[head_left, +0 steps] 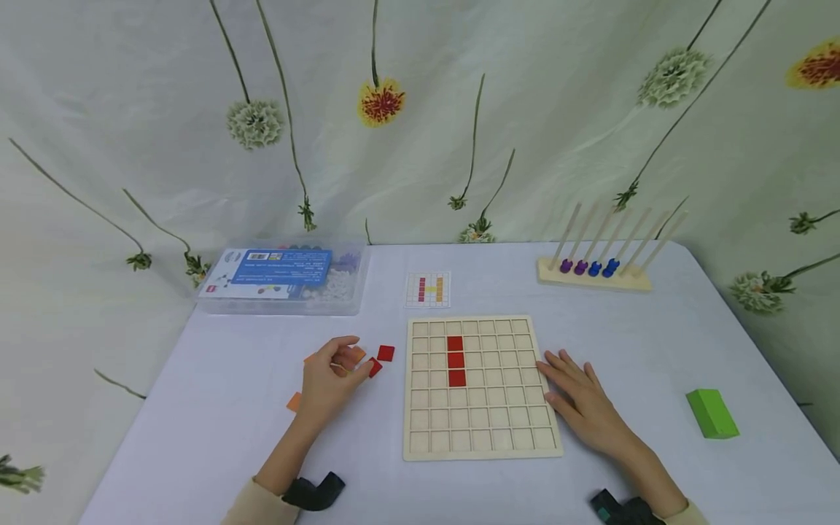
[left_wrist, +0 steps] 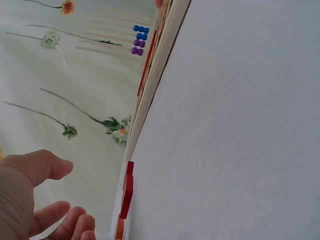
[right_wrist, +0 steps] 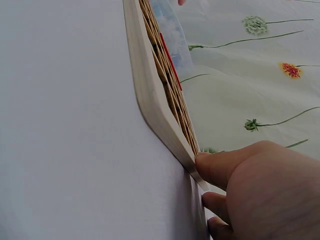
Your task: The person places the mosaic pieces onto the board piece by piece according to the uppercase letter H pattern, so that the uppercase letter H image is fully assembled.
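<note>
My left hand (head_left: 333, 385) hovers over loose square tiles left of the board, fingers bent and thumb apart, with nothing between them in the left wrist view. One red tile (head_left: 375, 367) is right by its thumb tip; another red tile (head_left: 386, 354) lies just beyond. Orange tiles (head_left: 294, 402) are partly hidden under the hand. The wooden grid board (head_left: 483, 453) lies flat, with three red tiles (head_left: 456, 360) set one below another in a column. My right hand (head_left: 587, 408) rests at the board's right edge, its fingers loosely extended and thumb touching the rim (right_wrist: 170, 135).
Behind the board lies a small pattern card (head_left: 429, 289) with coloured squares. A clear plastic case (head_left: 282, 281) of small parts stands at the back left. At the back right is a peg stand (head_left: 593, 275) with purple and blue beads. A green block (head_left: 712, 413) sits far right.
</note>
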